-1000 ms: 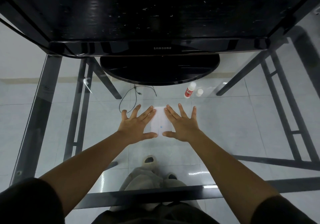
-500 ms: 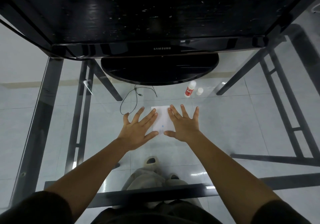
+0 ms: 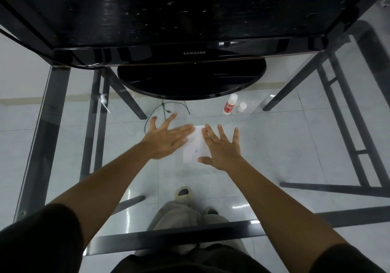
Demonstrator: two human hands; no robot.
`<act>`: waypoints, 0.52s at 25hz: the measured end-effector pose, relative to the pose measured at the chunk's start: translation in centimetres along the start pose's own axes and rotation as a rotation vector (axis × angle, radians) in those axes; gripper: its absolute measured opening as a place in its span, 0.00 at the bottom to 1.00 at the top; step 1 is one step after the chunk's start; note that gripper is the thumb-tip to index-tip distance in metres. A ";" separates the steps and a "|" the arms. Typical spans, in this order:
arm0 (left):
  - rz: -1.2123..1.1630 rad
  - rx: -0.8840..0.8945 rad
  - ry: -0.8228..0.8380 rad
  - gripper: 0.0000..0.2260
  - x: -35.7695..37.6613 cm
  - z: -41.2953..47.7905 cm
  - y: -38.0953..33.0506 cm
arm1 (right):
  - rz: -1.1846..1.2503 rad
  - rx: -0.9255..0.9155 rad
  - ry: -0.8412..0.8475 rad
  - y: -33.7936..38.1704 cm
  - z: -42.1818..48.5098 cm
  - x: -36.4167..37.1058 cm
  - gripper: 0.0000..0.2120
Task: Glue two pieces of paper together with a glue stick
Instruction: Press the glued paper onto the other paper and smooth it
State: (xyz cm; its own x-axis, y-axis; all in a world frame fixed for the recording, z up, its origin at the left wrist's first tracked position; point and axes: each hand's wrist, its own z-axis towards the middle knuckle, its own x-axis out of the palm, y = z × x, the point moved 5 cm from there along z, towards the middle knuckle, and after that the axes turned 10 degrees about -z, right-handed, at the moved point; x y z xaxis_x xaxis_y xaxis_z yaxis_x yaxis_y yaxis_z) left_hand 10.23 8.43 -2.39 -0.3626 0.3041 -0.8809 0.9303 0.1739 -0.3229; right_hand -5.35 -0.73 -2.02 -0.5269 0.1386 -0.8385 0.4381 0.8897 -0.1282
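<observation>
— Where the glass table shows the tiled floor through it, what lies under the hands?

— A white paper, flat on the glass near the middle, with a small blue dot toward its near edge. I cannot tell whether it is one sheet or two stacked.

— And the hands?

— The right hand lies flat on the paper's right part, fingers spread, gripping nothing. The left hand is open too, blurred, its fingertips over the paper's left edge.

— The glue stick?

— Upright, white with a red label, toward the far edge, just in front of the monitor's black base. Its white cap stands just beside it, to the right.

— Anything else?

— A thin black cable loops on the far side of the left hand.
</observation>
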 end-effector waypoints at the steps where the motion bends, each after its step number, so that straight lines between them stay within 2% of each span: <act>1: 0.004 -0.021 0.006 0.21 -0.4 0.5 0.3 | -0.001 0.000 -0.002 0.0 0.0 -0.1 0.43; 4: 0.042 -0.027 0.000 0.23 0.7 -0.4 -0.7 | 0.014 -0.007 -0.004 0.1 -0.1 -0.1 0.44; 10: 0.060 0.087 0.004 0.25 3.8 -3.5 -2.6 | 0.021 -0.010 0.006 0.0 0.0 0.0 0.44; 13: 0.004 -0.048 -0.048 0.23 1.5 -0.8 -1.0 | 0.031 -0.011 -0.001 0.0 0.0 0.0 0.44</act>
State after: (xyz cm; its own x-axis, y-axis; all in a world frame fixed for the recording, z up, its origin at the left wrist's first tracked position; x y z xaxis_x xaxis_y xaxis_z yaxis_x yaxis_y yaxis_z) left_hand 8.72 9.46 -3.06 -0.3545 0.2602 -0.8981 0.9277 0.2179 -0.3030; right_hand -5.36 -0.70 -2.05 -0.5123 0.1660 -0.8426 0.4462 0.8898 -0.0960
